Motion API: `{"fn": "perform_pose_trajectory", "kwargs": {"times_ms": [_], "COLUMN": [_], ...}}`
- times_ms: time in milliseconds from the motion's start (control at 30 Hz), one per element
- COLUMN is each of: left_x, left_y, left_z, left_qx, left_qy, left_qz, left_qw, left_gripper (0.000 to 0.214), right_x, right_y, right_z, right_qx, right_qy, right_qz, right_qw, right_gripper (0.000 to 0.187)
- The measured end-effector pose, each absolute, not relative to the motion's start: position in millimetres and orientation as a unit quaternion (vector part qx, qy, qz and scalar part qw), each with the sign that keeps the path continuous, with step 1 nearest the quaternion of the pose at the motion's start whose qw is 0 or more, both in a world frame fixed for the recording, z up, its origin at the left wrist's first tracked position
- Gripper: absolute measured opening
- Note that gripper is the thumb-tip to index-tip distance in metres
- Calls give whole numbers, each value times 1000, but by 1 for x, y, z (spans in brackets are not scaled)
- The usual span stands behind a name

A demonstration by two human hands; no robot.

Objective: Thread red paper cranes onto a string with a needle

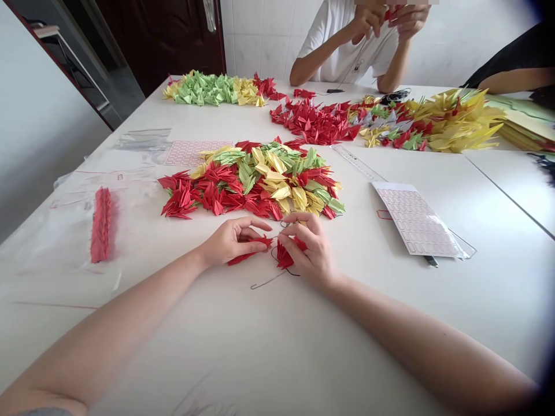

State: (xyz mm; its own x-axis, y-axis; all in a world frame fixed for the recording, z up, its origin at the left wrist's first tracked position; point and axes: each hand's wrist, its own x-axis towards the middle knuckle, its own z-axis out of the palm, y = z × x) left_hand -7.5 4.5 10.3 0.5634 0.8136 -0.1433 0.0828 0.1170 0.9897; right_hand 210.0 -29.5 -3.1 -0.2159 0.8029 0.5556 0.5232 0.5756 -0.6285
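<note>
Between thumb and fingers, my left hand (pixel 232 240) pinches a red folded paper crane (pixel 248 252). My right hand (pixel 310 248) faces it, fingertips closed on a thin needle (pixel 276 236), with several red paper cranes (pixel 284 254) gathered under the fingers. A black thread (pixel 293 274) loops beneath that hand. On the table just below lies a thin wire with a hooked end (pixel 264 283). Right behind both hands spreads a pile of red, yellow and green paper cranes (pixel 260 179).
At left, a red strip of stacked cranes (pixel 100 225) rests on clear plastic bags (pixel 47 231). A sticker sheet (pixel 416 219) and a ruler (pixel 358 162) lie right. More crane piles (pixel 312 121) stand farther back. Across the table, a person in a white shirt (pixel 338 40) works with both hands.
</note>
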Motion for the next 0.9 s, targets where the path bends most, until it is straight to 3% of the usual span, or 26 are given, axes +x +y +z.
{"fn": "perform_pose_trajectory", "kwargs": {"times_ms": [233,433,533,700,900], "left_x": [-6,-4,-4,-3,-2], "left_y": [1,2,1,-3,-2], "left_z": [15,10,7,6,13], "left_qx": [583,579,577,585,588], "left_qy": [362,385,397,381,371], "left_qz": [283,329,336,355,314], "left_qw": [670,639,629,622,646], "left_gripper": [47,48,50,44,48], "right_x": [211,208,208,209,208], "right_y": [-33,-31,-28,-25,-24], "right_z": [0,1,4,4,5], "right_qx": [-401,-389,-401,-433,-472], "right_qy": [-721,-618,-580,-610,-544], "right_qz": [171,393,447,455,438], "right_qw": [540,559,550,483,538], "right_gripper": [15,27,32,40,46]}}
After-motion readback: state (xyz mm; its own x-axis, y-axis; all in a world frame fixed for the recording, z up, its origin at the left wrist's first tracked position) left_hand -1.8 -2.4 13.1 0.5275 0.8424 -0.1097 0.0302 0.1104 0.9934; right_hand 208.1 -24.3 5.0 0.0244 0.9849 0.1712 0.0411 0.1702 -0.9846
